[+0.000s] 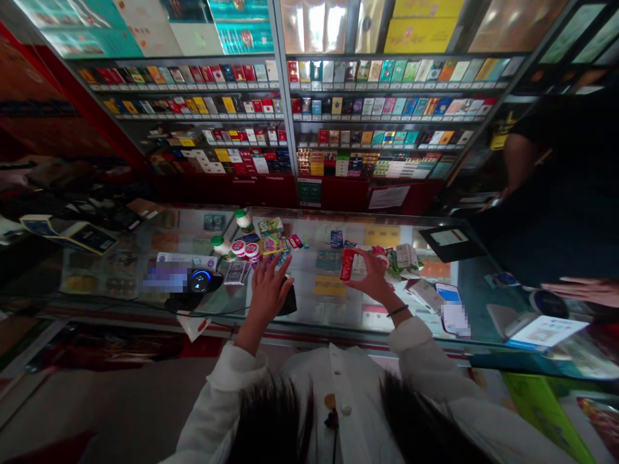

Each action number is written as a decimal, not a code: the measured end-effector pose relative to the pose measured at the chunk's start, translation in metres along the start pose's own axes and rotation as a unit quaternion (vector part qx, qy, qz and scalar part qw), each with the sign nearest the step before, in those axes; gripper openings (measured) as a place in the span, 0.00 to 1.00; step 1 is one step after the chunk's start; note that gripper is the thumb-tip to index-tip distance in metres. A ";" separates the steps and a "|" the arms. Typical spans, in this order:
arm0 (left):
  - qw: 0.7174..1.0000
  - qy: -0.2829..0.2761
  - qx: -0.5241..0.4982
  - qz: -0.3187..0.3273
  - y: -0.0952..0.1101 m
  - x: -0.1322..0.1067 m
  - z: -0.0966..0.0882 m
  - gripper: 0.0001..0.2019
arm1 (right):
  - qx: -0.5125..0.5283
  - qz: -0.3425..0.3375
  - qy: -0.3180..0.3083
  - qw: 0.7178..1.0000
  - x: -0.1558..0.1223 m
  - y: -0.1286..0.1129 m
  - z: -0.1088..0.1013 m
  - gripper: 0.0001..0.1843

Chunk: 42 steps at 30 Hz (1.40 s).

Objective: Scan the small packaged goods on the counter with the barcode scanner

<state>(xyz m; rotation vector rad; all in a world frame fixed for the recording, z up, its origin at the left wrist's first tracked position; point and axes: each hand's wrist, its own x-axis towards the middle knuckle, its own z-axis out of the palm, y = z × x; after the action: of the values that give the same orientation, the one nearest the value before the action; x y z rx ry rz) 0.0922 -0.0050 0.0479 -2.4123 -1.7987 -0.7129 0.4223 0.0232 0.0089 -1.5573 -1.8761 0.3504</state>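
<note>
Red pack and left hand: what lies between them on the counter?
Head view: nothing on top; bare glass counter between red pack and left hand, a yellow item below the glass.

We noted the right hand (374,278) pinching a red cigarette pack (347,264) upright over the glass counter (333,312). The left hand (268,290) lay spread, touching a black device (291,301). Another person's hand (583,290) rested far right.

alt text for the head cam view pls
A person's right hand holds a red pack above a cluttered glass counter, while the left hand spreads over a black object. Shelves of cigarette packs fill the wall behind.
</note>
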 end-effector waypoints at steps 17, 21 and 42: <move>0.947 -0.135 -0.037 0.290 0.185 0.067 0.123 0.27 | -0.300 0.120 0.015 0.946 -0.037 0.104 -0.073 0.43; 0.947 -0.146 -0.016 0.285 0.199 0.074 0.146 0.28 | -0.322 0.108 -0.011 0.941 -0.024 0.105 -0.077 0.42; 0.982 -0.092 -0.016 0.162 0.183 0.074 0.112 0.30 | -0.271 0.025 -0.027 0.962 0.003 0.093 -0.075 0.53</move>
<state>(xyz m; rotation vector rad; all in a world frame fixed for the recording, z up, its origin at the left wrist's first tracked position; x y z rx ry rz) 0.3133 0.0362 0.0187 -2.7799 -1.3964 -0.5038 0.5413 0.0341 0.0105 -1.9634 -2.0889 -0.1212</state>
